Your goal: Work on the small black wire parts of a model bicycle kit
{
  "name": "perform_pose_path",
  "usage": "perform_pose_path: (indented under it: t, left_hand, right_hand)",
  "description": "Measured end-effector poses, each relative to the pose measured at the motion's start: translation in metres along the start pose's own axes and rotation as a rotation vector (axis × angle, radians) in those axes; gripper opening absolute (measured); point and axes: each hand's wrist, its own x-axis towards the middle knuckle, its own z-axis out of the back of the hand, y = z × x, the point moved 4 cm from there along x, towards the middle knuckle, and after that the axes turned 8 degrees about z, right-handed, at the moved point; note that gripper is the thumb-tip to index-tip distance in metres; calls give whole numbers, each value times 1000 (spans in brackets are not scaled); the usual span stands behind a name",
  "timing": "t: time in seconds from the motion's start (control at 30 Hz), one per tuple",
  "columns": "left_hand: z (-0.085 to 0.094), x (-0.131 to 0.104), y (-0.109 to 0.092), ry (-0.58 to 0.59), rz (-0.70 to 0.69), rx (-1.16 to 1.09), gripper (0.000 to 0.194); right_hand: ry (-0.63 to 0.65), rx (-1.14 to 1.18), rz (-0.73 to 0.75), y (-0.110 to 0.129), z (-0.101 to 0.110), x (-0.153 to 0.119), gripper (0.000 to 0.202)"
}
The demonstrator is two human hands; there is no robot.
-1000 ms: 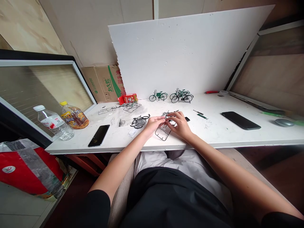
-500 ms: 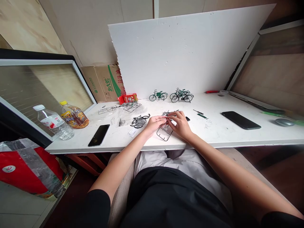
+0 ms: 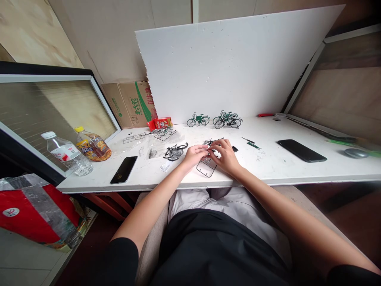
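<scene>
My left hand (image 3: 194,155) and my right hand (image 3: 225,156) meet over the front middle of the table, fingertips close together. The left fingers are closed in a pinch at the top of a dark plastic sprue (image 3: 206,174), a thin frame with small pegs, which extends toward me below them. My right thumb and fingers also pinch; whatever small part they grip is hidden. Dark bicycle parts (image 3: 209,142) lie just behind the fingers. To the left is a partly assembled black model bicycle (image 3: 175,152) beside a small paper slip (image 3: 165,167).
Finished model bicycles (image 3: 198,120) stand at the back, near a red box (image 3: 163,122) and more sprues (image 3: 163,134). Small tools (image 3: 253,145) lie on the right, before a black phone (image 3: 301,150). Another phone (image 3: 124,169) and two bottles (image 3: 71,154) occupy the left.
My right thumb and fingers have shifted slightly, showing a little gap between the fingertips. The sprue has turned a little beneath my hands. My left hand stays nearly still.
</scene>
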Motion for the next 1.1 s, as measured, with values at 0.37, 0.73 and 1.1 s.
perform_pose_path:
  t: [0.37,0.73,1.1]
  left_hand:
    - [4,5,4,-23,-10,6,20]
    - [4,5,3,-83,11,17,21]
    - [2,2,1,-57,26,72,23]
  right_hand:
    - [0,-3,6,3,2,1,12]
    - [5,5,-22,3,2,2,14]
    - [26,58,-10,7,3,4,13]
